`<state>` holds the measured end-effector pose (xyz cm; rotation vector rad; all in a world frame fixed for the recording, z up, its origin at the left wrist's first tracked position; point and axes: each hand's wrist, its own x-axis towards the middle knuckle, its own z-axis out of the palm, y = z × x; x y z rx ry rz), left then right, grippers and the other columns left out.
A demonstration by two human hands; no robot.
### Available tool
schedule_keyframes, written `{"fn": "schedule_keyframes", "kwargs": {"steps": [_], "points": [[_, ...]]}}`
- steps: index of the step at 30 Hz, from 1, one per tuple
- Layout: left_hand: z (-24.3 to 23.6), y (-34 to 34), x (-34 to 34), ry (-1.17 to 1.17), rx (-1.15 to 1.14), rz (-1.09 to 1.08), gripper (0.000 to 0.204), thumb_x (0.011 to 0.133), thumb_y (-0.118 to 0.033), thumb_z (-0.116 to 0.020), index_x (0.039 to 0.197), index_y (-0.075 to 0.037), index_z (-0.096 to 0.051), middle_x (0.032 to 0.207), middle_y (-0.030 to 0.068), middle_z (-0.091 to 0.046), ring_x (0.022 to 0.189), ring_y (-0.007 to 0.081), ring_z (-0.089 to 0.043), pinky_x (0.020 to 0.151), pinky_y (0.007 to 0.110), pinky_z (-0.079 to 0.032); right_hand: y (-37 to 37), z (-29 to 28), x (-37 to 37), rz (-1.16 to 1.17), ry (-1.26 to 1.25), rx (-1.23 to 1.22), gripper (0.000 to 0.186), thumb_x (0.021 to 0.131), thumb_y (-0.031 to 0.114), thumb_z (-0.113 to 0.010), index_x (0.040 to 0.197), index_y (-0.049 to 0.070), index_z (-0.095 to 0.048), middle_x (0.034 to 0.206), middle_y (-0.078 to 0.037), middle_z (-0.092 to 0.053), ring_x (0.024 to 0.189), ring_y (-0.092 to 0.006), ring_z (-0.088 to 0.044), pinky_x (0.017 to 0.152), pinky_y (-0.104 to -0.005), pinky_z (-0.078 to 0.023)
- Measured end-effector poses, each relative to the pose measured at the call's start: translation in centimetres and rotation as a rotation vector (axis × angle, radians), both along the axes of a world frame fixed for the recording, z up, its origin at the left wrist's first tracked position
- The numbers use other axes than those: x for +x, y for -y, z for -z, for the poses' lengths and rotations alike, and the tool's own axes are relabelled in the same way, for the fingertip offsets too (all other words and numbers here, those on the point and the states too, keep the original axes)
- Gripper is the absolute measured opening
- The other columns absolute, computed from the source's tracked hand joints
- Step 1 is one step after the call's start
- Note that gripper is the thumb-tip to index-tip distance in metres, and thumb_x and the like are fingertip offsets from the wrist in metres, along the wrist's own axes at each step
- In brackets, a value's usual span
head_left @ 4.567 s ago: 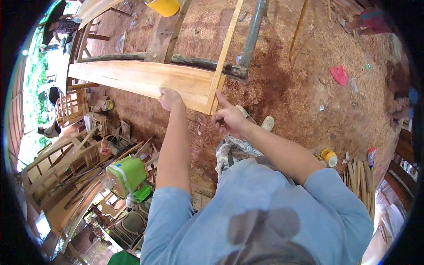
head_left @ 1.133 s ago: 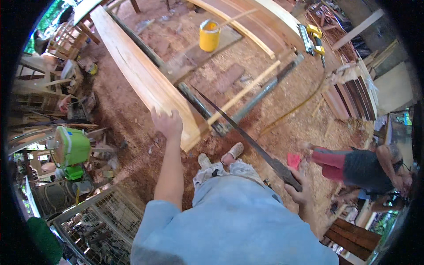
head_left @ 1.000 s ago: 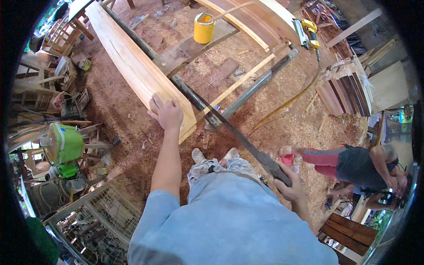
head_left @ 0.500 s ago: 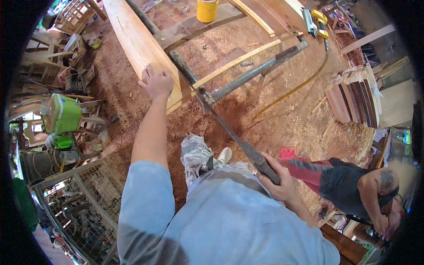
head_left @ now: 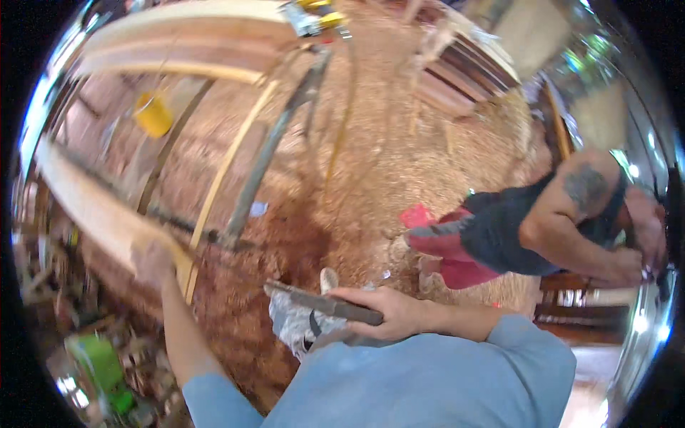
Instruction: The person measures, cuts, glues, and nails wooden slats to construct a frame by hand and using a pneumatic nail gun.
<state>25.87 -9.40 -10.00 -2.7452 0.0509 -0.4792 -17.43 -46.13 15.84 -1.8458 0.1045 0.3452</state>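
My left hand (head_left: 152,262) presses down on the end of a long pale wooden board (head_left: 93,196), its fingers blurred but lying over the surface. In my right hand (head_left: 392,314) is the dark wooden handle of a handsaw (head_left: 321,303), held in front of my waist. Its thin, blurred blade runs from the handle toward the board's near end and looks edge-on. Whether the blade touches the wood is hard to tell. A narrow pale wooden strip (head_left: 227,167) lies across the supports beside the board.
A grey pipe-like support (head_left: 260,175) stands beyond the strip. A yellow container (head_left: 153,114) sits on a beam, and a yellow power tool (head_left: 321,13) lies at the far edge. Stacked wood (head_left: 467,75) stands far right. Another person (head_left: 514,228) bends close on my right.
My view has swung to the right, so the board, strip and supports appear further left. My left hand stays on the board and my right hand keeps its grip on the handsaw.
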Motion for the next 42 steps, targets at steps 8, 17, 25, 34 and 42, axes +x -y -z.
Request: {"fn": "schedule_keyframes", "kwargs": {"steps": [8,17,25,34,42], "points": [[-9.9,9.7,-4.0,-0.354,-0.218,0.050,0.039,0.096,-0.038,-0.045,0.118,-0.017,-0.069,0.138,0.0078,-0.055,0.129,0.0256,-0.049,0.110,0.033,-0.037,-2.2,2.8,3.6,0.106,0.113,-0.079,0.059,0.088,0.023,-0.062,0.142,0.011,-0.042,0.103,-0.023,-0.066,0.091,-0.0371,-0.068,0.079,-0.0400,-0.054],[-9.2,9.4,-3.1,-0.191,-0.546,-0.104,0.059,0.097,-0.047,-0.030,0.120,-0.009,-0.069,0.155,0.0129,-0.030,0.144,0.0309,-0.024,0.115,0.061,-0.012,-3.0,2.7,5.5,0.116,0.131,-0.070,0.055,0.086,0.007,-0.064,0.138,0.004,-0.045,0.107,-0.017,-0.067,0.096,-0.0186,-0.066,0.082,-0.0338,-0.052],[-8.7,8.3,-3.7,-0.201,-0.538,-0.148,0.063,0.098,-0.045,-0.027,0.121,-0.002,-0.066,0.156,0.0129,-0.028,0.144,0.0312,-0.022,0.115,0.061,-0.013,-0.4,-0.2,-1.4,0.052,-0.009,-0.160,0.059,0.085,0.007,-0.063,0.140,0.004,-0.043,0.115,-0.018,-0.066,0.107,-0.0243,-0.066,0.091,-0.0338,-0.049],[-9.0,9.2,-3.5,-0.196,-0.530,-0.117,0.061,0.098,-0.045,-0.028,0.123,-0.005,-0.065,0.156,0.0108,-0.029,0.144,0.0303,-0.023,0.115,0.061,-0.015,-3.2,3.4,7.0,0.149,-0.064,0.022,0.055,0.087,0.003,-0.061,0.139,0.003,-0.044,0.101,-0.016,-0.065,0.093,-0.0177,-0.064,0.084,-0.0341,-0.051],[-9.6,8.4,-3.9,-0.174,-0.438,-0.177,0.060,0.097,-0.045,-0.028,0.124,-0.007,-0.065,0.155,0.0109,-0.030,0.144,0.0318,-0.024,0.115,0.062,-0.013,0.7,0.9,-3.1,0.081,-0.008,-0.098,0.059,0.083,0.005,-0.065,0.138,0.001,-0.046,0.114,-0.016,-0.066,0.102,-0.0199,-0.065,0.090,-0.0311,-0.049]]}}
